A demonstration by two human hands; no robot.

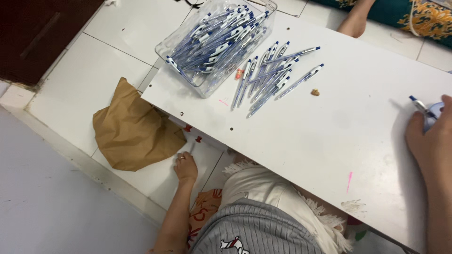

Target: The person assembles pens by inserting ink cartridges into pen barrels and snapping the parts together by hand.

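Observation:
My left hand [186,165] reaches down to the white tiled floor under the near edge of the white board [329,127], fingertips on a small white part beside two small red pieces [193,134]. At the board's right edge my right hand [431,141] is closed around a blue and white pen [423,109], its blue tip pointing up-left. A clear plastic box [212,42] full of blue and white pens stands at the board's far left corner. A loose pile of the same pens [270,77] lies next to it.
A crumpled brown paper bag [129,129] lies on the floor left of the board. A small tan crumb [315,92] rests on the board. Another person's foot [355,19] shows at the far edge, beside patterned fabric [423,16]. A dark wooden door [37,33] is at top left.

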